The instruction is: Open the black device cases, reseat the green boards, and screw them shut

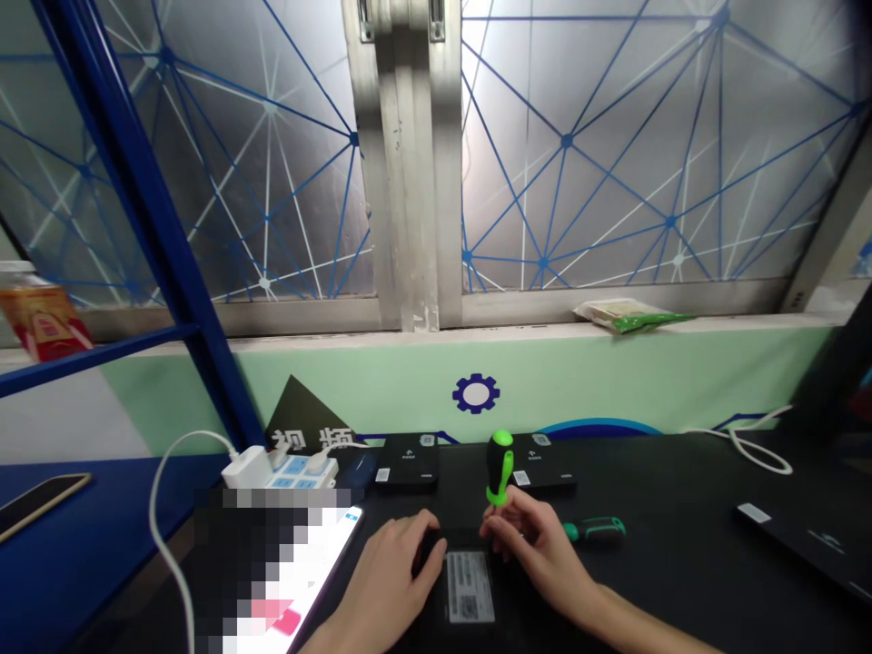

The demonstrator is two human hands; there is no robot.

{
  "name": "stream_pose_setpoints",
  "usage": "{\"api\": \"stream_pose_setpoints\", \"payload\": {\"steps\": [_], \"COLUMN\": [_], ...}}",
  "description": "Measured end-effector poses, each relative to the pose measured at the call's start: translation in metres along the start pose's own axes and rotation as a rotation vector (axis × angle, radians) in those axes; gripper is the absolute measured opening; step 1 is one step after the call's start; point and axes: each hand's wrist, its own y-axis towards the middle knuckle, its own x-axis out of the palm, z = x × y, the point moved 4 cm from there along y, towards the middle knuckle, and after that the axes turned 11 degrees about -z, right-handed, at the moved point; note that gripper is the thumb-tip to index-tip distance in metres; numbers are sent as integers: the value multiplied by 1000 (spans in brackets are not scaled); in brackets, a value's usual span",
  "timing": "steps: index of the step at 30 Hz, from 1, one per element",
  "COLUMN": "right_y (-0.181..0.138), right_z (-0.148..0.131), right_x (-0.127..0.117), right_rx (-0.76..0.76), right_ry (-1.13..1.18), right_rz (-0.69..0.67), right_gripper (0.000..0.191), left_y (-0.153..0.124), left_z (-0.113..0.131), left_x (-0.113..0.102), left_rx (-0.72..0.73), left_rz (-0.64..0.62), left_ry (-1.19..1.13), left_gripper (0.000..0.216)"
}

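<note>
In front of me lies a flat black box (502,607) with a silver printed label; its dark edges blend into the dark table. My left hand (399,568) grips its left side, fingers and thumb curved around the far left corner. Closed fingers of my right hand (528,536) pinch the lower part of an upright screwdriver (500,468) with a black and bright green handle, over the box's far right part. The screwdriver's tip is hidden by the fingers. Just beyond my right hand, a second screwdriver (599,530), dark with green, lies on the table.
Two similar black boxes, a left one (407,461) and a right one (545,461), lie at the back. Another black box (810,549) is at right. A lit phone (320,563), a power strip (303,472) and a white cable (155,509) occupy the left.
</note>
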Motion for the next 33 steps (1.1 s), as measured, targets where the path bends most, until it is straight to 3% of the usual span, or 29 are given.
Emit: {"api": "stream_pose_setpoints", "payload": {"steps": [10,21,33], "right_y": [2,6,4], "right_z": [-4,8,-1], "right_x": [4,2,5], "right_rx": [56,90,60], "right_ry": [27,76,57], "right_rz": [-28,30,-46], "right_gripper": [31,35,32], "left_y": [1,0,-3], "left_z": [-3,-5,-2], "left_x": [0,0,-3], "left_rx": [-5,-8,0], "left_rz": [-47,-64,-84], "left_ry": [-34,-31,-11], "left_gripper": [19,22,21]}}
